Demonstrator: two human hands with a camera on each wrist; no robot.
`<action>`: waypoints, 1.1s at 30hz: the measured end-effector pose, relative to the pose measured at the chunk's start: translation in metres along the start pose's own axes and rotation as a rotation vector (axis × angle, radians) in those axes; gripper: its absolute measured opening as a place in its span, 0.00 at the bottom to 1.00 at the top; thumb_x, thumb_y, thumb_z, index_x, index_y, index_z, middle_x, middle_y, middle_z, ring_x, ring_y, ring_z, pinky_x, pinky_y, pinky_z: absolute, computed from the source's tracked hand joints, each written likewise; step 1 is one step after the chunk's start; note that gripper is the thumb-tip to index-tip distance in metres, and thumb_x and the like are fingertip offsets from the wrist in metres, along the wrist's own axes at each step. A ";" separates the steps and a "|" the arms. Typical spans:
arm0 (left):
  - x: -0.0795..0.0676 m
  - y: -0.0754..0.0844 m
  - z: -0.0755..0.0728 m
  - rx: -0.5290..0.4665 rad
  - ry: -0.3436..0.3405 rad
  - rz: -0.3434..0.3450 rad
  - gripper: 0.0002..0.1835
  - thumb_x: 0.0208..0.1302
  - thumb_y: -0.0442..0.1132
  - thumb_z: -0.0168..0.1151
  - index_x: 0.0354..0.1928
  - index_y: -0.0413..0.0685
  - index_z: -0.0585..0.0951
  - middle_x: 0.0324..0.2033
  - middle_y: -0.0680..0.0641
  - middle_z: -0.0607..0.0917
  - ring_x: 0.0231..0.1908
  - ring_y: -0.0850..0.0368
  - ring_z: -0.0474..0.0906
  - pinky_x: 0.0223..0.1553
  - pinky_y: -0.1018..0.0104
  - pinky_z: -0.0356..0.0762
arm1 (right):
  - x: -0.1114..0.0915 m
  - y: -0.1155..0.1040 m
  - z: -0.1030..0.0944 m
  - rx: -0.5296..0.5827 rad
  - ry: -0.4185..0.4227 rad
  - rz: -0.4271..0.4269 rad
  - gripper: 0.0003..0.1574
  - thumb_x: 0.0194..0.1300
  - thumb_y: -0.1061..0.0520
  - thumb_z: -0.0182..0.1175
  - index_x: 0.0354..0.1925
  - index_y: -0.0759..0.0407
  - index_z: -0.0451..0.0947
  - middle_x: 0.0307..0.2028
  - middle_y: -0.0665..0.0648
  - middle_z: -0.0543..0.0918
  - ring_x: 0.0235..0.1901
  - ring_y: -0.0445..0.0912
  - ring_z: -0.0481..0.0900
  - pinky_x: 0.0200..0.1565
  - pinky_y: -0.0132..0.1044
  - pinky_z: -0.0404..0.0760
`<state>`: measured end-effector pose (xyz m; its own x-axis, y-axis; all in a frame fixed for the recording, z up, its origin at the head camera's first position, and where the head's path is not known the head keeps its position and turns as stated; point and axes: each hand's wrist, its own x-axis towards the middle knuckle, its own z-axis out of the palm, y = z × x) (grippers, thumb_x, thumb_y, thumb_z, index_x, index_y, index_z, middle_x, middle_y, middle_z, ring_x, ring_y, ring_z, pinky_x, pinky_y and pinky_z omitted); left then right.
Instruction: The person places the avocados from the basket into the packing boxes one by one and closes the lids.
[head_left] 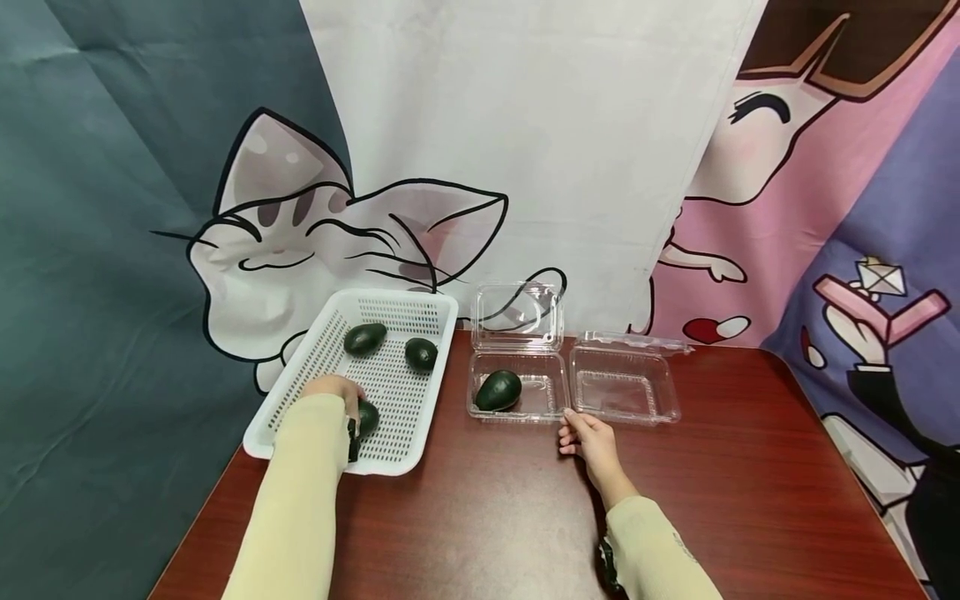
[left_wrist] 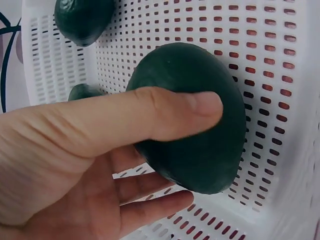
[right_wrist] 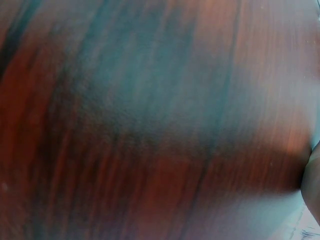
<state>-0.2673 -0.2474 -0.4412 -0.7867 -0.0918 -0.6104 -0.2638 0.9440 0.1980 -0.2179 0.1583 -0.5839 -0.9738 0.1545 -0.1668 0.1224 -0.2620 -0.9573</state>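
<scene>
In the white basket (head_left: pixel 258 437), my left hand (head_left: pixel 333 390) grips a dark green avocado (left_wrist: pixel 205 160). The left wrist view shows the thumb laid across its upper side and the other fingers around its lower side. Two more avocados, one at the back (head_left: pixel 365 339) and one by the right wall (head_left: pixel 421 355), lie in the same basket. Another avocado (head_left: pixel 498 391) rests in the left part of an open clear plastic container (head_left: pixel 543 400). My right hand (head_left: pixel 592 446) pinches this container's front right corner between thumb and forefinger.
A second clear container (head_left: pixel 618 396) stands open right beside the first, with nothing in it. Both lids lean back toward the printed cloth (head_left: pixel 525 150) behind the table. The reddish-brown wooden table (head_left: pixel 465 517) extends in front of the containers.
</scene>
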 end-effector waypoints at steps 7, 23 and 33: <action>0.000 0.001 0.000 0.002 0.015 0.014 0.36 0.35 0.36 0.77 0.54 0.50 0.77 0.54 0.35 0.71 0.47 0.45 0.67 0.47 0.52 0.71 | 0.000 0.000 0.000 -0.002 -0.002 -0.005 0.25 0.64 0.56 0.59 0.36 0.83 0.72 0.17 0.54 0.78 0.15 0.41 0.74 0.19 0.34 0.77; -0.003 0.004 -0.003 -0.014 0.050 0.076 0.39 0.41 0.42 0.73 0.61 0.47 0.71 0.60 0.34 0.68 0.52 0.41 0.66 0.49 0.48 0.68 | 0.000 0.000 0.000 0.011 0.000 0.003 0.25 0.63 0.55 0.59 0.35 0.83 0.72 0.17 0.54 0.78 0.15 0.41 0.74 0.19 0.34 0.77; -0.006 0.008 -0.012 0.062 0.055 0.089 0.40 0.43 0.45 0.72 0.62 0.46 0.69 0.59 0.34 0.68 0.53 0.38 0.67 0.48 0.46 0.68 | 0.000 -0.001 0.000 0.007 0.002 0.004 0.26 0.63 0.56 0.59 0.36 0.84 0.71 0.17 0.54 0.78 0.15 0.41 0.74 0.19 0.34 0.77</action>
<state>-0.2710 -0.2431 -0.4271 -0.8354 -0.0223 -0.5492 -0.1577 0.9669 0.2006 -0.2180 0.1586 -0.5834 -0.9730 0.1549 -0.1708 0.1247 -0.2697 -0.9548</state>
